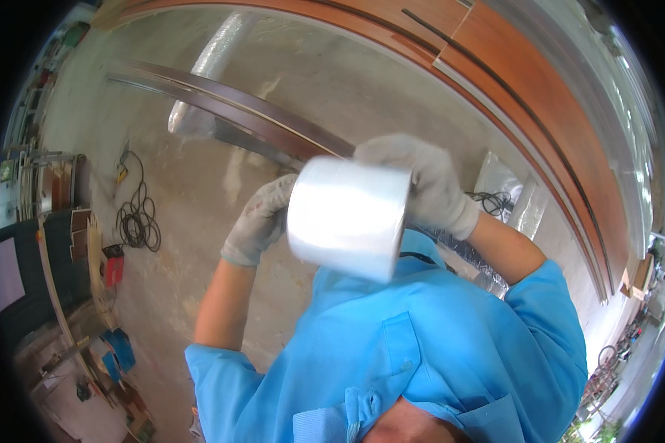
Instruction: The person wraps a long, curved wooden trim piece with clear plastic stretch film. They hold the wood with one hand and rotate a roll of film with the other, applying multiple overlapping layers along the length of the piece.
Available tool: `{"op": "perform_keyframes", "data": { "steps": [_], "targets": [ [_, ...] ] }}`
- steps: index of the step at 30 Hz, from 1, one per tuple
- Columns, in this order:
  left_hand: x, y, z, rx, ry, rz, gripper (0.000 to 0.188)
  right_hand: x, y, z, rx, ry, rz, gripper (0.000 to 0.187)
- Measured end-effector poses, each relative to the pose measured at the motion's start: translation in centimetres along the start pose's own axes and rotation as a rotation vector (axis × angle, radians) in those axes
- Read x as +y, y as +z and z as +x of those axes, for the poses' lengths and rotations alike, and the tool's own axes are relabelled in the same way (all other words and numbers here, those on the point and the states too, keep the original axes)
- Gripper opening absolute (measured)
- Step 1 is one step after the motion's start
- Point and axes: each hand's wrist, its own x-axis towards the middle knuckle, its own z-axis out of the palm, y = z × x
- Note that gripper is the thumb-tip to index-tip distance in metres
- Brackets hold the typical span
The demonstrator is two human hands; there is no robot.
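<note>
A wide, shiny roll of clear plastic film (347, 218) is held up in front of my chest, lying on its side between my two gloved hands. Against its left end, my left hand (262, 214) in a grey-white work glove has its fingers curled, the tips partly hidden by the roll. My right hand (421, 173), gloved alike and slightly blurred, grips the other end; its fingers bend around the edge. Beyond the roll, long dark brown strips (273, 118) run away to the far left, partly covered by the roll and my right hand.
Long orange-brown boards (510, 81) curve along the far right side. A film-wrapped bundle (214, 55) stretches behind the dark strips. On the concrete floor (177, 280) at left lie a coiled black cable (137, 221) and a red box (113, 266). More cable (493, 201) sits beyond my right forearm.
</note>
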Motion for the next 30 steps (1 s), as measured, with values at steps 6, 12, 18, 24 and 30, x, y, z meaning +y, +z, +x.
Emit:
{"op": "perform_keyframes", "data": {
  "steps": [6,12,18,24,30],
  "targets": [
    [-6.4,-2.7,7.4,0.055,0.152,0.463,0.052,8.1,-1.6,1.4,0.320,0.481,0.830,0.038],
    [-10.4,-6.1,12.4,0.155,0.478,1.125,0.074,13.1,1.5,-3.0,0.276,1.242,1.090,0.040],
    [-7.2,-2.6,8.3,0.140,0.493,1.195,0.062,13.0,3.4,-4.3,-0.195,1.222,0.784,0.043],
    [-2.6,-0.2,2.8,-0.034,0.003,0.579,0.056,5.7,-3.2,0.4,-0.544,0.820,-0.245,0.047],
    [1.5,1.2,-0.4,-0.057,-0.296,-0.068,0.042,-5.6,0.8,2.2,-0.415,-0.463,-0.459,0.048]
  ]
}}
